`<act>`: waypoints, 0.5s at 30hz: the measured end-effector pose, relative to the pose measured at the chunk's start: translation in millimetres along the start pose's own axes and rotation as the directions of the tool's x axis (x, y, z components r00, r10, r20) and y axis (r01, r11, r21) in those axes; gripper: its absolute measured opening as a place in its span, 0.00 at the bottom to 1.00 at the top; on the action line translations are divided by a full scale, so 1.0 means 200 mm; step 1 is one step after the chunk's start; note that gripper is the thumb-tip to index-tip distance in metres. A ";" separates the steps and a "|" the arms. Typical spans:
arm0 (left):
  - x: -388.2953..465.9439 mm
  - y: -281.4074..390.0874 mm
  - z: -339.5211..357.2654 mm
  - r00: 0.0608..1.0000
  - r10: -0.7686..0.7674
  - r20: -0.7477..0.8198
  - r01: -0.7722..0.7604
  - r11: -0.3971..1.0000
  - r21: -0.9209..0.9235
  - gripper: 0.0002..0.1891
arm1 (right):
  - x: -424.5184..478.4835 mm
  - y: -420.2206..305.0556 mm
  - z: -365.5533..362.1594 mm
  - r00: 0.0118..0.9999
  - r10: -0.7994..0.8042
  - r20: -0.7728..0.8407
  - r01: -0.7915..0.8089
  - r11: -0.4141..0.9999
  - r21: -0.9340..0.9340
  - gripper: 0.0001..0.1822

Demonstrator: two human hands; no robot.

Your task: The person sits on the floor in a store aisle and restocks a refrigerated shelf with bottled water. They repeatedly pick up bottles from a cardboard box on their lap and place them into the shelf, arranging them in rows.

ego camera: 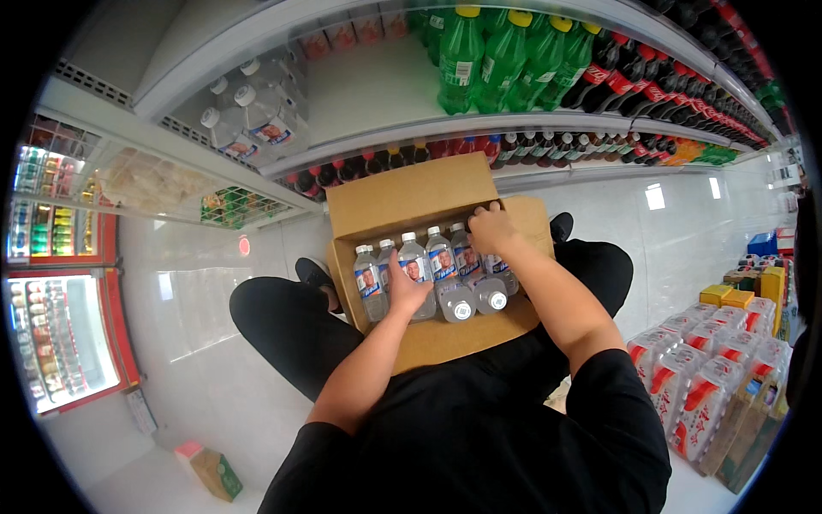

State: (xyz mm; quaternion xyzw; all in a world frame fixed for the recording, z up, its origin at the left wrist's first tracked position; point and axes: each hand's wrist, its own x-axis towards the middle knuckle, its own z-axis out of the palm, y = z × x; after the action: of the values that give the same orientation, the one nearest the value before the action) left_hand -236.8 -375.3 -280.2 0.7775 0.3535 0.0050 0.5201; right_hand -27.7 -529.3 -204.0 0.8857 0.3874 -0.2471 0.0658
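An open cardboard box (411,193) stands between my legs, holding several clear plastic bottles with white caps and blue picture labels. Most are upright; two clear bottles (457,305) tilt with their caps towards me. My left hand (408,286) lies against an upright bottle (417,266) near the middle of the row, thumb raised and apart; whether it grips is not plain. My right hand (492,228) is bent over the bottles at the box's back right corner. Its fingertips are partly hidden, so what it holds cannot be told.
Ahead is a shelf (372,83) with clear bottles (273,122) at left, green bottles (459,61) and cola bottles (603,70). Shrink-wrapped drink packs (693,385) stand on the floor at right. A red-framed cooler (122,327) and a small carton (215,472) are at left.
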 end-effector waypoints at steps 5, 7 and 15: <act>-0.04 0.10 -0.08 0.997 -0.034 0.073 0.053 0.957 -0.285 0.59 | -0.15 0.04 -0.23 0.999 -0.035 -0.016 0.037 0.979 0.202 0.21; -0.08 0.21 -0.15 0.974 -0.106 0.201 0.189 0.868 -0.459 0.57 | -0.24 0.08 -0.28 0.996 -0.082 -0.028 0.087 0.957 0.277 0.23; -0.21 0.11 -0.31 0.891 0.336 0.304 -0.373 0.925 0.070 0.42 | -0.31 0.08 -0.13 0.926 -0.219 0.308 0.071 0.901 0.427 0.24</act>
State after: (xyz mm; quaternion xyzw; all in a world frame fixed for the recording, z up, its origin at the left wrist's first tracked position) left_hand -280.1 -353.1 -218.6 0.8528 0.1258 -0.0351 0.5057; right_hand -42.9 -572.3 -153.1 0.7899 0.3751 -0.4797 -0.0719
